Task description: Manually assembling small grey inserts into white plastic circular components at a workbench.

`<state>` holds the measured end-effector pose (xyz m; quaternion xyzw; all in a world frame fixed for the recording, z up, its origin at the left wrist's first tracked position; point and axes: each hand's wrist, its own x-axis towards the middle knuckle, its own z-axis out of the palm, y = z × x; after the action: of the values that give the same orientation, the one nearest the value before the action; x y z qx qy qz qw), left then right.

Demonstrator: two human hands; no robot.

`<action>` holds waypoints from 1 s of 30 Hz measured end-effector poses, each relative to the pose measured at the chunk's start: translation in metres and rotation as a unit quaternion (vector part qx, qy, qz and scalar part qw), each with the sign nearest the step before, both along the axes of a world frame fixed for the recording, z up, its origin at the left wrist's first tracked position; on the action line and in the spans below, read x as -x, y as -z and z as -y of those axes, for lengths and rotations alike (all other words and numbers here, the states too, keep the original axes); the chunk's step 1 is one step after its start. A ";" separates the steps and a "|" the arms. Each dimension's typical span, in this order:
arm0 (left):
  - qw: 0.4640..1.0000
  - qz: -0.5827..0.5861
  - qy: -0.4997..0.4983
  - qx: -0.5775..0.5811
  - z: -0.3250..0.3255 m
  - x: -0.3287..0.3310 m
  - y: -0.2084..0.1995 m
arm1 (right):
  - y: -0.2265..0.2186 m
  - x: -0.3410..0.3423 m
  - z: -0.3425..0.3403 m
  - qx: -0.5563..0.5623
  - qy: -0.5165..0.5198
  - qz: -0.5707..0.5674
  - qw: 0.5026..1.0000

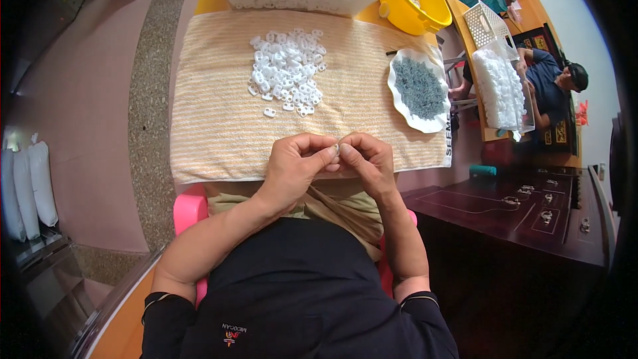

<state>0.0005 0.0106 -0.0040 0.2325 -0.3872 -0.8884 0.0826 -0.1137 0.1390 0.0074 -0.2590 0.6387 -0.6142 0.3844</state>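
Note:
My left hand (296, 163) and my right hand (371, 163) meet at the near edge of a striped towel (219, 106). Both are closed in a pinch, thumb against fingers, with the fingertips touching. A tiny pale bit shows between them, but the fingers cover most of it and its kind is hidden. Beyond my hands lies a loose heap of small white plastic pieces with holes (287, 66). To the right, a white wavy-rimmed plate (425, 123) holds a pile of small grey-blue parts (419, 88).
A clear bin (299, 1) full of white pieces stands at the far edge, beside a yellow basin (415, 16). At right, a person in a dark shirt (548, 83) sits by another table with a tray of white pieces (498, 90). Dark wooden furniture (492, 206) stands nearer.

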 end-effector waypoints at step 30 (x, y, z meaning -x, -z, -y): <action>0.998 -0.028 -0.031 0.042 -0.001 -0.001 -0.002 | 0.002 0.005 0.005 -0.016 -0.019 -0.048 0.999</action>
<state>0.0018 0.0111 -0.0023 0.2159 -0.4142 -0.8746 0.1300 -0.1182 0.1343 0.0057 -0.2939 0.6616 -0.5831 0.3687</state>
